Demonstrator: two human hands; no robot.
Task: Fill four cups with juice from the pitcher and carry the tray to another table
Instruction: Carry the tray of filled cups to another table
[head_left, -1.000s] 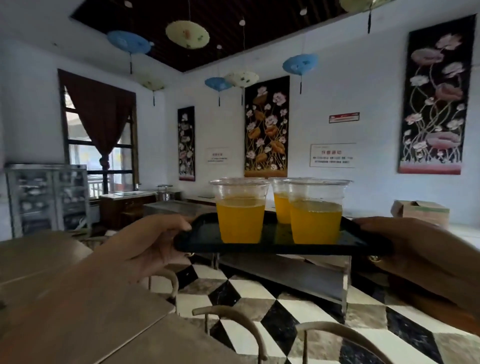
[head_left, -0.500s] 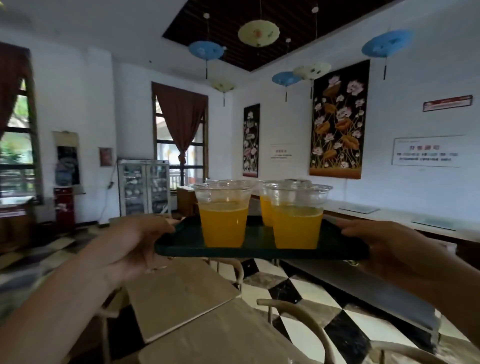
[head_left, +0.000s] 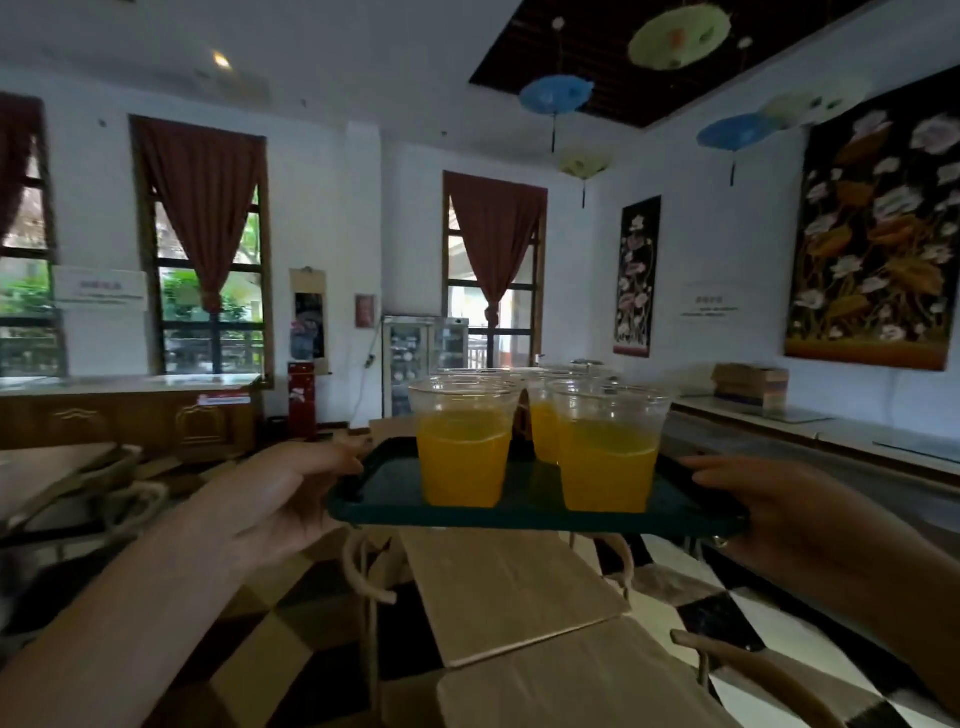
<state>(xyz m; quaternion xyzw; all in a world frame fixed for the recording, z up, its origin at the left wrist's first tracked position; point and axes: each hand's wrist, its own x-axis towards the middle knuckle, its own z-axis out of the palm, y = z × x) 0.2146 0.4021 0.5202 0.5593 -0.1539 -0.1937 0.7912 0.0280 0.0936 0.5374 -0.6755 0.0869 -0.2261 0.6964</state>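
**Spill risk: loaded tray in the air, furniture underfoot**

Left hand (head_left: 291, 499) grips the tray (head_left: 519, 512) at its left edge, thumb on top of the rim, fingers curled under. Right hand (head_left: 779, 512) clamps the right edge the same way. Tray is off any surface, roughly level, held out in front.

Cups: front-left cup (head_left: 462, 441) and front-right cup (head_left: 608, 447) about half full of orange juice. One more filled cup (head_left: 543, 428) visible behind them; the fourth is hidden, only rims show.

Failure modes, my read:
- tilt or a sudden stop means slosh, or light plastic cups sliding on the tray
- cups block the view of the floor ahead

In the path: wooden table (head_left: 509, 587) directly below the tray, chair backs (head_left: 363, 571) at its edges, another chair (head_left: 748, 670) lower right.

Further out: counter (head_left: 810, 426) along the right wall with a cardboard box (head_left: 748, 382), glass cabinet (head_left: 426, 358), curtained windows.
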